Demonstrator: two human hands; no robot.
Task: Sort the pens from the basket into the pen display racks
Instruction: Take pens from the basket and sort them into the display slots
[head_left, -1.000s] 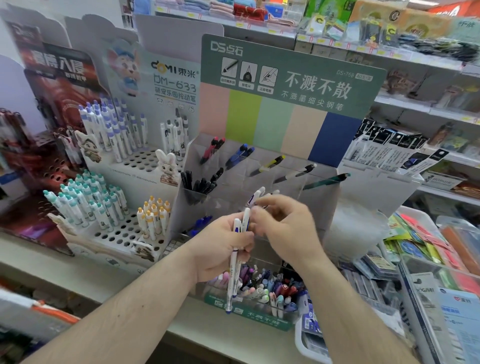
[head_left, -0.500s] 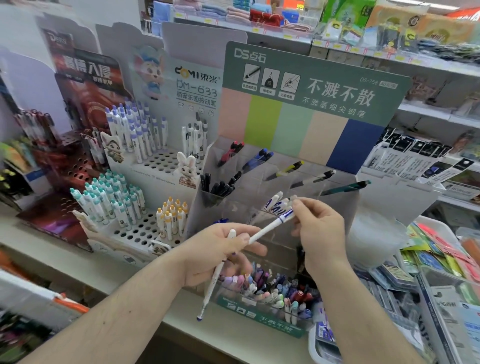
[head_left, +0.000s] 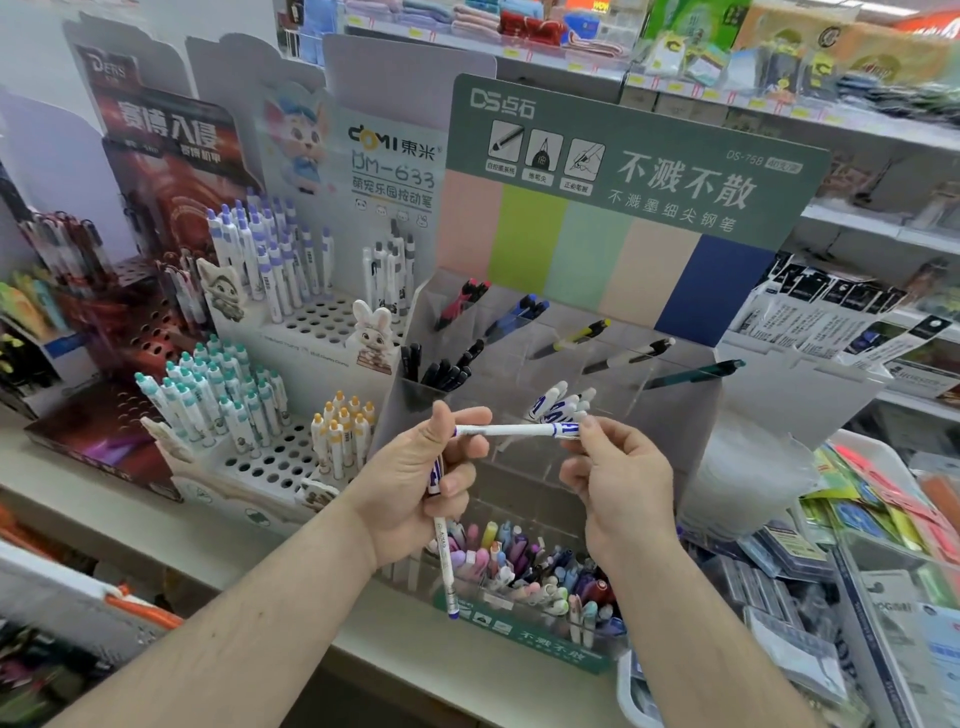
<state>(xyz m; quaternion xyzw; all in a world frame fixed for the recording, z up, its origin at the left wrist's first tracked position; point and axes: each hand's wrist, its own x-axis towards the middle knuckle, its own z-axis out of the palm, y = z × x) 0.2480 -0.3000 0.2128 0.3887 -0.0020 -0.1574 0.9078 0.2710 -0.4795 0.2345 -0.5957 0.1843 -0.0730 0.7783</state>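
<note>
The right hand pinches a white blue-printed pen level; the left hand steadies its tip while gripping a second white pen, which may slip onto the worktop.

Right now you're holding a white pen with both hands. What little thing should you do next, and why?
Probably let go with the left hand and let the right hand drop the white pen into the clear compartment just behind it, where matching white-and-blue pens already stand. The left hand also grips a second white pen pointing down, waiting its turn.
</note>
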